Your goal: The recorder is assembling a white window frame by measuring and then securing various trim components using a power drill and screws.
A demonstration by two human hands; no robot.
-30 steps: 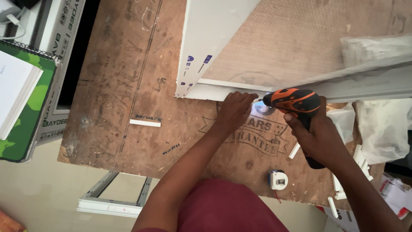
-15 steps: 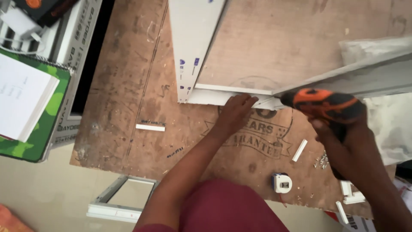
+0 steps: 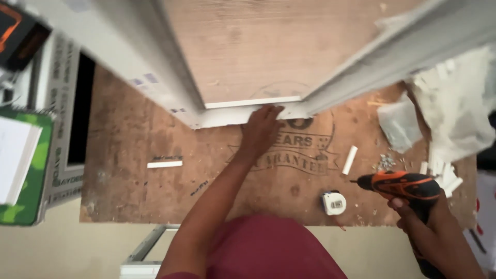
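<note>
A brown plywood desk (image 3: 129,155), stamped with a dark emblem, is filling the middle of the frame. Lying on it are a white frame (image 3: 243,114) across the upper part, a short white strip (image 3: 164,164) at left, a white peg (image 3: 350,159) and a small tape measure (image 3: 334,202) at lower right, and crumpled plastic (image 3: 454,119) at right.

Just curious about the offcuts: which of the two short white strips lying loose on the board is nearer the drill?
The short white strip lying at a slant just above the orange drill. The other strip lies flat far to the left, beyond the left hand.
</note>
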